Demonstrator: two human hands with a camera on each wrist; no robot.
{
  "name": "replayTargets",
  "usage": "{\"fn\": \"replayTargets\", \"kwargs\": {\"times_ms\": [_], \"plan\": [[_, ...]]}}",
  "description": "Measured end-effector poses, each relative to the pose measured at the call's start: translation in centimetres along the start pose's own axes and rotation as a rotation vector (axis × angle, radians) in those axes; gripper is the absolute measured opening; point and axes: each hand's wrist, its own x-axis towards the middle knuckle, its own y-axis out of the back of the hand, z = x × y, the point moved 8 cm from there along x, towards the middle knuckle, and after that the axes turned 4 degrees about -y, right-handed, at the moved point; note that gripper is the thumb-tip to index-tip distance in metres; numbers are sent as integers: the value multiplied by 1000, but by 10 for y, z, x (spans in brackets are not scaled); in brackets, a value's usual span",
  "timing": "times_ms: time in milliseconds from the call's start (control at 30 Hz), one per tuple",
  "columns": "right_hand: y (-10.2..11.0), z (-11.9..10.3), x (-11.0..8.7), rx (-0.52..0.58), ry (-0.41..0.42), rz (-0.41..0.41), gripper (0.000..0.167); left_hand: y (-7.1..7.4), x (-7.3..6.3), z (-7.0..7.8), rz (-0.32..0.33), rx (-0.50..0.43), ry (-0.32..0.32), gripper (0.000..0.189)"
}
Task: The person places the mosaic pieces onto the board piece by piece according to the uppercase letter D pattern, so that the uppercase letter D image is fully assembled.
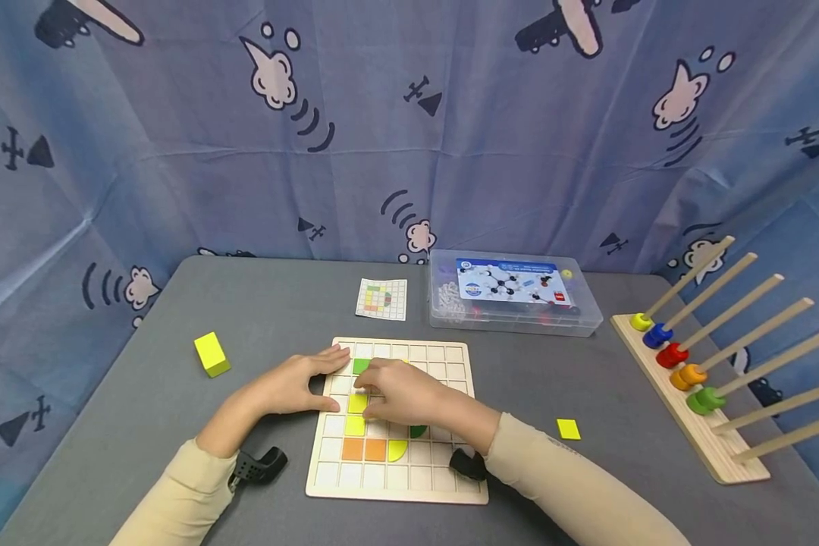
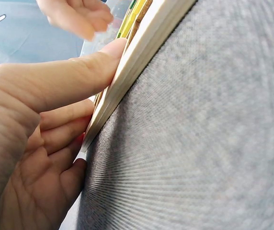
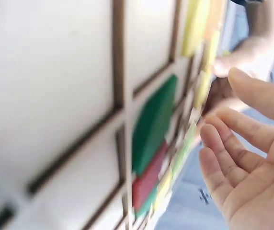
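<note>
A wooden grid board [image 1: 444, 478] lies on the table with coloured tiles in some of its squares. My left hand [image 1: 290, 388] rests along its left side, fingers spread and fairly straight, with the thumb [image 2: 86, 72] touching the rim. Over the board's left half hovers my right hand [image 1: 406, 394]; its loosely bent fingers [image 3: 223, 148] show nothing between them. Near those fingertips are two yellow tiles [image 1: 358, 403] and a green tile [image 1: 361, 366]. Two orange tiles [image 1: 364, 450] and a rounded yellow tile [image 1: 396, 450] sit lower. A dark green piece [image 3: 154, 127] and a red piece [image 3: 149, 177] are partly hidden from above.
Behind the board lies a printed pattern card [image 1: 382, 299], beside a clear plastic box [image 1: 519, 322]. A yellow block [image 1: 211, 354] stands at left. To the right are a yellow square tile [image 1: 568, 429] and a wooden peg stand [image 1: 737, 462] with coloured rings and tall slanting pegs.
</note>
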Motion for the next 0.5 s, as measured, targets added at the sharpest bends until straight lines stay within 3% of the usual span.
{"fn": "replayTargets", "kwargs": {"times_ms": [233,500], "plan": [[24,23,-40,123,-24,75,41,-1,1,0,-1,-2,13,80],[41,66,-101,138,-62,212,45,-3,0,-2,-11,18,9,81]]}}
